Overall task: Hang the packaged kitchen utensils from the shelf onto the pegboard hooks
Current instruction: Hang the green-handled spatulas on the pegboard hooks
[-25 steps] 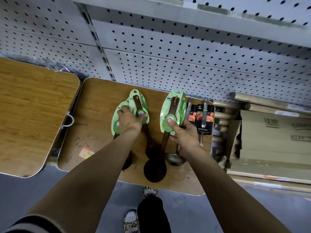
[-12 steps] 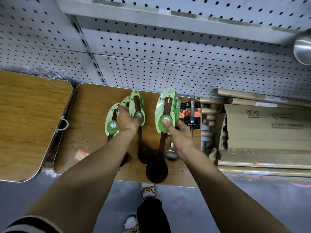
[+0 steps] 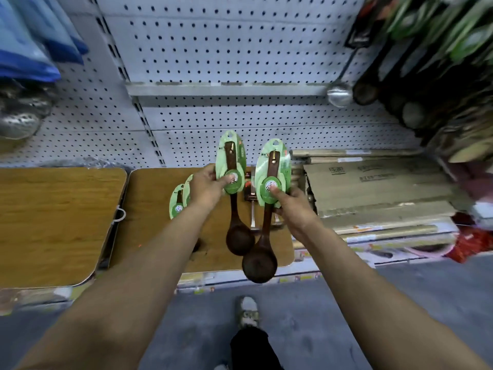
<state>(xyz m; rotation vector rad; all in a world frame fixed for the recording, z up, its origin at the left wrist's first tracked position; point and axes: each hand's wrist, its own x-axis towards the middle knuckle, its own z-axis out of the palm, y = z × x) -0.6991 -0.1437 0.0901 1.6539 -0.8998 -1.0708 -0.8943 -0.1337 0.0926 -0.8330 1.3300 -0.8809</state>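
At the left of the frame two wood-grain boards lie flat on the shelf, and on the second one a couple of carded spoons remain, partly hidden behind the left forearm. Just right of them the left hand pinches the green card of a dark wooden spoon, thumb on the round label, fingers behind. Right of centre the right hand pinches a second carded wooden spoon the same way, with a metal utensil on a dark card lying on the board between the two. Both spoons hang almost upright, long axis up and down the frame, hang-holes topmost and bowls below. The pegboard rises directly behind and above the cards, and the blurred rack of hung utensils fills the upper right, so the right hand looks the nearer to it; the hooks themselves are not clear enough to make out. Compared with half a second ago, both spoons have been lifted clear of the board, and the view has tilted up to show the hanging stock.
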